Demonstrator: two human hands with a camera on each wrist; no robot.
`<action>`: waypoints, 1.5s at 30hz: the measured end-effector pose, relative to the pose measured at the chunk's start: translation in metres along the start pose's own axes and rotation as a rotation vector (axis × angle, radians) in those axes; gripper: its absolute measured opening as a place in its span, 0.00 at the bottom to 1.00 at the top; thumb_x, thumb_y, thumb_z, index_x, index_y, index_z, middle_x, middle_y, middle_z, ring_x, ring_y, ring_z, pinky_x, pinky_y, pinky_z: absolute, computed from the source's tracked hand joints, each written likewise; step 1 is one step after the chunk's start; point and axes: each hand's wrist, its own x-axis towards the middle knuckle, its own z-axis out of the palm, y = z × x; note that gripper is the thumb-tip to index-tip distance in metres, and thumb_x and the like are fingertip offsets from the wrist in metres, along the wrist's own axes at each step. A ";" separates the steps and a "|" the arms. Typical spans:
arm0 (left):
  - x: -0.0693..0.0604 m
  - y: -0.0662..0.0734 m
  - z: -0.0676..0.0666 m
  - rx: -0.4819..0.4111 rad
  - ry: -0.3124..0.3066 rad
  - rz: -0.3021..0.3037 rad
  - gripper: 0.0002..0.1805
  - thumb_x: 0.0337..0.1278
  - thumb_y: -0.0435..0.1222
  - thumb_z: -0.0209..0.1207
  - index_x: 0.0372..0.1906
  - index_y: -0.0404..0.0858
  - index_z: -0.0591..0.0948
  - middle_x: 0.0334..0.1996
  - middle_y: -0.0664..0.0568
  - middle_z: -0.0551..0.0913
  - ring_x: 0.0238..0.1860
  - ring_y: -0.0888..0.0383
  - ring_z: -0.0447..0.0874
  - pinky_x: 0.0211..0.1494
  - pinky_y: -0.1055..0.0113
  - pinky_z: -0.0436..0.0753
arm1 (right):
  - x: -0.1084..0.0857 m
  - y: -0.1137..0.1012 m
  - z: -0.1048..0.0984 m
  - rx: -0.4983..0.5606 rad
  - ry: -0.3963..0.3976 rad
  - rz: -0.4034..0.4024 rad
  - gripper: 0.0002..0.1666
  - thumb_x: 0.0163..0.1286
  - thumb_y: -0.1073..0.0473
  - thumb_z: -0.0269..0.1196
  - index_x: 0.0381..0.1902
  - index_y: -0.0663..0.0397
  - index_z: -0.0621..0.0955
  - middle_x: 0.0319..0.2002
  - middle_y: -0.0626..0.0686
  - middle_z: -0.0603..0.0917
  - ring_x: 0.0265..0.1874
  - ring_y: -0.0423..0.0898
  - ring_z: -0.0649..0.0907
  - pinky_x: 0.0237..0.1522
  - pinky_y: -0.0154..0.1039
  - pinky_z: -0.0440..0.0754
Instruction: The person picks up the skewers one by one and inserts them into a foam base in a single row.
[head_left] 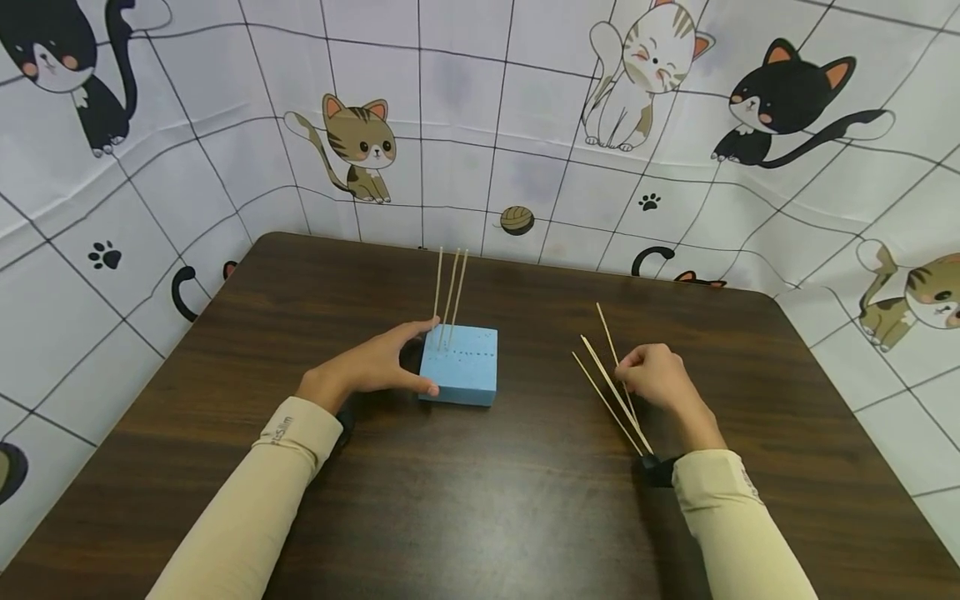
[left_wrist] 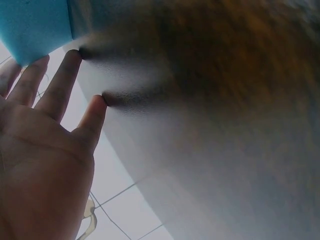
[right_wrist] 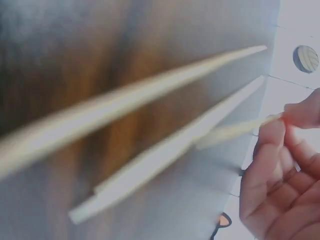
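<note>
A light blue foam block [head_left: 468,387], dotted with small holes, sits left of the table's middle. Three thin wooden skewers [head_left: 438,279] stand upright in its left part, leaning slightly. My left hand [head_left: 375,362] holds the block's left side, thumb at the near corner and index finger at the far one. In the left wrist view, other fingers of that hand [left_wrist: 45,150] reach under a corner of the block [left_wrist: 37,30]. To the right, my right hand [head_left: 660,379] pinches one skewer [right_wrist: 235,131] between thumb and forefinger. Several more skewers [head_left: 603,397] lie beside it.
The dark wood-grain table [head_left: 480,517] spreads under both hands. Behind it hangs a white sheet [head_left: 465,100] with a grid pattern and cartoon cats, meeting the table's far edge. Black wrist straps [head_left: 660,472] show at the sleeves.
</note>
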 end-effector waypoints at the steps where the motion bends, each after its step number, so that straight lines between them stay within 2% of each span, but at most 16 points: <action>1: 0.000 0.000 0.000 0.000 0.001 -0.001 0.63 0.42 0.56 0.75 0.80 0.47 0.51 0.78 0.45 0.53 0.77 0.42 0.50 0.74 0.38 0.55 | -0.001 0.000 -0.002 0.016 0.022 -0.023 0.09 0.67 0.61 0.58 0.37 0.61 0.82 0.24 0.51 0.83 0.26 0.46 0.80 0.32 0.39 0.75; 6: -0.001 0.000 -0.001 -0.003 0.000 -0.003 0.63 0.42 0.56 0.75 0.80 0.47 0.51 0.78 0.44 0.53 0.77 0.42 0.50 0.74 0.38 0.55 | -0.004 -0.003 -0.006 0.086 0.114 -0.145 0.15 0.67 0.65 0.58 0.50 0.64 0.80 0.37 0.57 0.85 0.34 0.47 0.83 0.38 0.41 0.78; 9: -0.001 -0.001 -0.001 -0.008 0.001 -0.002 0.63 0.42 0.56 0.75 0.80 0.47 0.51 0.78 0.44 0.53 0.77 0.42 0.50 0.74 0.38 0.55 | -0.005 -0.008 -0.006 0.110 0.165 -0.203 0.18 0.69 0.65 0.58 0.55 0.62 0.79 0.40 0.58 0.85 0.37 0.48 0.83 0.41 0.41 0.79; 14: 0.000 -0.001 0.000 -0.003 0.000 0.003 0.62 0.42 0.57 0.75 0.80 0.49 0.51 0.78 0.45 0.52 0.77 0.43 0.50 0.74 0.38 0.55 | -0.004 -0.019 -0.002 0.166 0.243 -0.287 0.16 0.71 0.64 0.60 0.55 0.56 0.79 0.40 0.58 0.86 0.36 0.43 0.83 0.39 0.33 0.78; 18: 0.000 -0.001 0.000 0.000 -0.005 0.004 0.63 0.42 0.57 0.75 0.80 0.49 0.50 0.78 0.46 0.52 0.77 0.43 0.50 0.74 0.39 0.55 | -0.003 -0.033 0.003 0.236 0.285 -0.346 0.13 0.70 0.65 0.62 0.51 0.57 0.78 0.40 0.59 0.86 0.34 0.37 0.82 0.36 0.29 0.77; 24: 0.002 0.001 0.000 0.009 -0.009 0.006 0.63 0.42 0.57 0.75 0.80 0.48 0.50 0.78 0.46 0.53 0.77 0.44 0.51 0.75 0.40 0.55 | -0.003 -0.060 0.009 0.326 0.280 -0.384 0.11 0.70 0.66 0.60 0.49 0.57 0.76 0.39 0.59 0.85 0.32 0.38 0.82 0.35 0.30 0.77; 27: 0.002 0.001 0.000 0.007 -0.009 0.002 0.63 0.41 0.57 0.75 0.80 0.48 0.51 0.78 0.46 0.53 0.77 0.44 0.51 0.75 0.41 0.55 | -0.003 -0.077 0.011 0.375 0.276 -0.403 0.11 0.70 0.67 0.59 0.49 0.58 0.76 0.37 0.61 0.84 0.30 0.36 0.82 0.34 0.29 0.77; 32: 0.001 0.001 -0.001 0.009 -0.006 -0.004 0.63 0.41 0.57 0.75 0.80 0.47 0.50 0.78 0.46 0.54 0.77 0.44 0.51 0.75 0.40 0.54 | -0.014 -0.113 0.011 0.454 0.278 -0.467 0.10 0.69 0.73 0.57 0.47 0.67 0.74 0.35 0.68 0.83 0.28 0.31 0.81 0.33 0.26 0.78; 34: 0.001 0.001 -0.001 0.012 -0.007 -0.003 0.63 0.42 0.57 0.75 0.80 0.47 0.50 0.78 0.45 0.53 0.77 0.44 0.50 0.75 0.41 0.54 | -0.019 -0.127 0.012 0.481 0.277 -0.486 0.09 0.68 0.74 0.57 0.46 0.70 0.74 0.35 0.70 0.82 0.29 0.37 0.83 0.34 0.26 0.79; 35: 0.002 0.001 -0.001 0.012 -0.008 -0.003 0.63 0.42 0.57 0.75 0.80 0.47 0.50 0.78 0.45 0.53 0.77 0.44 0.50 0.75 0.40 0.54 | -0.017 -0.129 0.015 0.489 0.282 -0.502 0.09 0.69 0.73 0.57 0.46 0.69 0.74 0.35 0.70 0.82 0.30 0.38 0.83 0.35 0.26 0.79; 39: 0.001 0.000 -0.002 0.012 -0.006 -0.005 0.64 0.41 0.57 0.75 0.80 0.49 0.50 0.78 0.46 0.53 0.77 0.44 0.50 0.75 0.41 0.55 | -0.001 -0.133 0.032 0.520 0.278 -0.554 0.09 0.70 0.70 0.60 0.47 0.64 0.74 0.35 0.63 0.84 0.34 0.52 0.85 0.36 0.29 0.81; 41: 0.001 0.000 -0.001 0.011 -0.006 -0.006 0.64 0.41 0.58 0.75 0.80 0.49 0.50 0.78 0.46 0.53 0.77 0.44 0.50 0.75 0.41 0.55 | 0.008 -0.134 0.041 0.517 0.275 -0.578 0.09 0.70 0.68 0.60 0.46 0.61 0.75 0.35 0.61 0.84 0.33 0.51 0.85 0.35 0.29 0.81; 45: 0.002 -0.001 -0.001 0.015 -0.006 -0.007 0.63 0.41 0.58 0.74 0.80 0.50 0.50 0.78 0.46 0.53 0.77 0.44 0.51 0.75 0.41 0.56 | 0.004 -0.150 0.046 0.506 0.265 -0.599 0.08 0.70 0.71 0.60 0.46 0.64 0.75 0.35 0.64 0.84 0.33 0.55 0.85 0.33 0.28 0.78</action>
